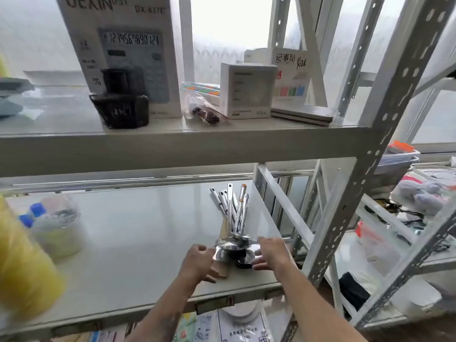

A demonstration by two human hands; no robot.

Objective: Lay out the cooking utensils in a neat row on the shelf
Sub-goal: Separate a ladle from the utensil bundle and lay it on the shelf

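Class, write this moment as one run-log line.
stage: start | shiny steel utensils: one heap, not in a row | left hand, right hand: flanking heap | white shelf

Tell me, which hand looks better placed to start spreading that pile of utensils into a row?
Probably the left hand. The utensils lie bunched near the shelf's right end, so the bare space is leftward, on that hand's side. The right hand could steady the pile.

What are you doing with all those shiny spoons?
A person is sorting cooking utensils on the lower shelf. They lie bunched in one heap near the shelf's right end, handles pointing away, heads toward the person. The left hand and the right hand reach in on either side of the heads, fingers spread, gripping nothing yet as far as can be seen. No row has been laid out so far.
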